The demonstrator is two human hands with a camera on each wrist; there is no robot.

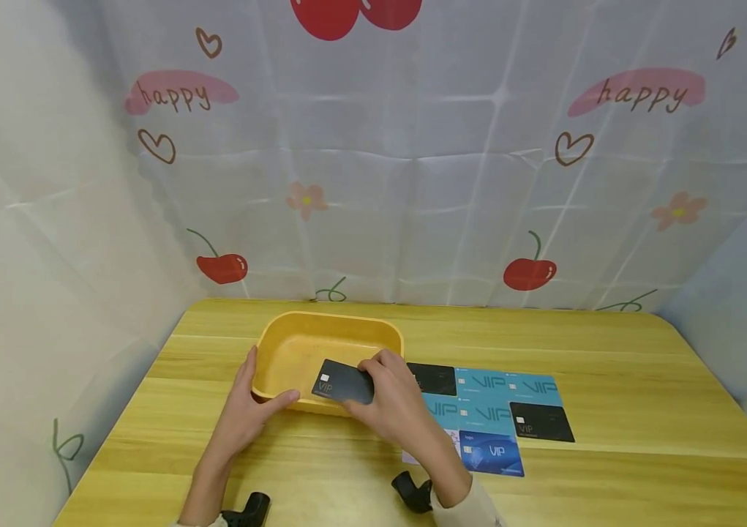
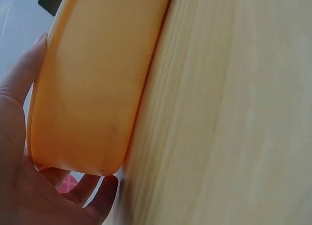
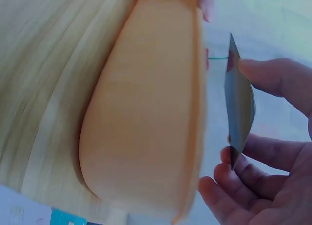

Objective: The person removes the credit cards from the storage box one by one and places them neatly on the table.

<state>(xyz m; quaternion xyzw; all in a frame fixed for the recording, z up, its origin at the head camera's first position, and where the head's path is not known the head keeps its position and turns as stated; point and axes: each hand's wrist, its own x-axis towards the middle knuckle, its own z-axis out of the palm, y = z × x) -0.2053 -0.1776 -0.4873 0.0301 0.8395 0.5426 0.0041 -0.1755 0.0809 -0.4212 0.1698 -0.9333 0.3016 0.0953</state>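
Observation:
A yellow plastic basin (image 1: 330, 319) stands on the wooden table. My left hand (image 1: 244, 413) grips its left end; the left wrist view shows the thumb along the rim and the fingers (image 2: 102, 198) round the outer corner. Above the basin's near right part, my right hand (image 1: 399, 402) pinches a black VIP card (image 1: 340, 382) with a small chip. In the right wrist view that card (image 3: 240, 103) is seen nearly edge-on, between thumb and fingers, apart from the basin rim. The basin floor is partly hidden by the card and the right hand.
Cards lie in rows right of the basin: several light-blue VIP cards (image 1: 483, 382), two black cards (image 1: 542, 422), a dark-blue one (image 1: 492, 452) and a partly hidden pinkish one (image 1: 410, 459). The table (image 1: 643, 410) meets a printed curtain (image 1: 413, 219) at the back.

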